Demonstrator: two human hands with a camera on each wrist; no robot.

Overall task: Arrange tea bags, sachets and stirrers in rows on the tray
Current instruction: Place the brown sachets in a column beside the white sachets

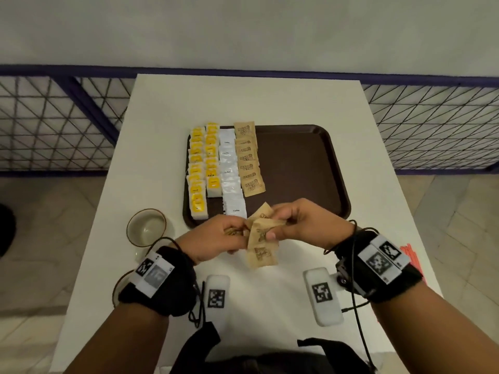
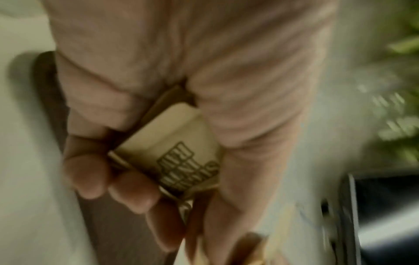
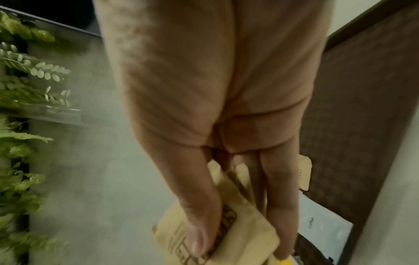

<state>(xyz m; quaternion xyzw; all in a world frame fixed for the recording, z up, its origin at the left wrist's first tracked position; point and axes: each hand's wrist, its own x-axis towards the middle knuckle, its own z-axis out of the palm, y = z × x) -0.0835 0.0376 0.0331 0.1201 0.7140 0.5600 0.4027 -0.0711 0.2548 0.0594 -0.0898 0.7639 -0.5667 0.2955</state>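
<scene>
Both your hands, left [image 1: 216,238] and right [image 1: 302,225], pinch the brown sachets [image 1: 260,236] between fingers; loosen either grip and they scatter.

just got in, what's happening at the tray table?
A person is sorting drink supplies onto a brown tray. Four rows already lie along its left side: two of yellow tea bags, one of white coffee sachets, one of brown sugar sachets. Both hands hover over the tray's near edge: the left hand grips a bunch of brown sachets while the right hand pinches one from it. Red stirrers lie at the table's right edge, not yet on the tray.
</scene>
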